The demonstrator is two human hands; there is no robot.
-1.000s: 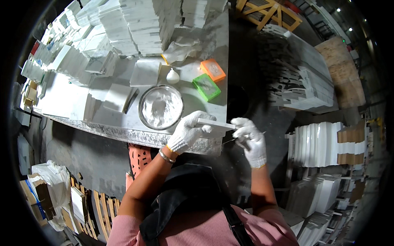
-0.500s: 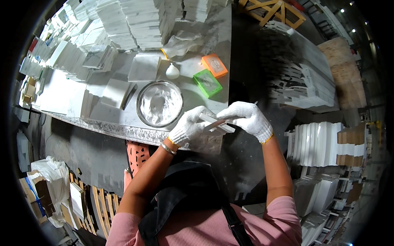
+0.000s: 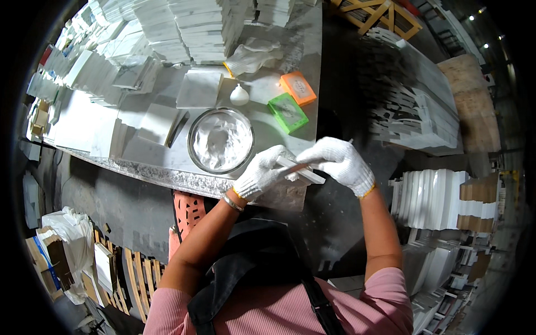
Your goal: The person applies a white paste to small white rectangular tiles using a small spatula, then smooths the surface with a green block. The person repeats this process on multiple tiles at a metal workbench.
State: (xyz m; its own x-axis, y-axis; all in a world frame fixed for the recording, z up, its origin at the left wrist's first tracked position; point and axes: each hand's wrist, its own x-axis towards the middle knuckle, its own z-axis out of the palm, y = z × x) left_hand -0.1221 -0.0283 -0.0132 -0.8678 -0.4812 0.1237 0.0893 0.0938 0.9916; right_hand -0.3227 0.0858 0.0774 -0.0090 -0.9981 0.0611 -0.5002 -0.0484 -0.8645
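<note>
Just off the table's front right corner, my left hand [image 3: 262,172], in a white knit glove, grips a small white stone tile [image 3: 311,176] held nearly edge-on. My right hand [image 3: 339,162], gloved the same way, is closed on a slim tool whose thin end [image 3: 350,140] pokes out beyond the fingers. A narrow brownish strip, perhaps the tool's blade, lies against the tile between the hands. Close to my left hand stands a round metal-rimmed bowl [image 3: 221,139] of white paste. Behind it is a small white squeeze bulb [image 3: 239,95].
A green box [image 3: 288,113] and an orange box [image 3: 298,88] lie near the table's right edge. Loose tiles [image 3: 199,89], a spare glove [image 3: 254,57] and tall tile stacks [image 3: 204,28] occupy the table [image 3: 145,167]. More stacked slabs [image 3: 430,198] stand on the right.
Both hands keep hold of the tile and tool, with only a slight shift between them. The whole view has moved a little, so the table sits slightly further right.
</note>
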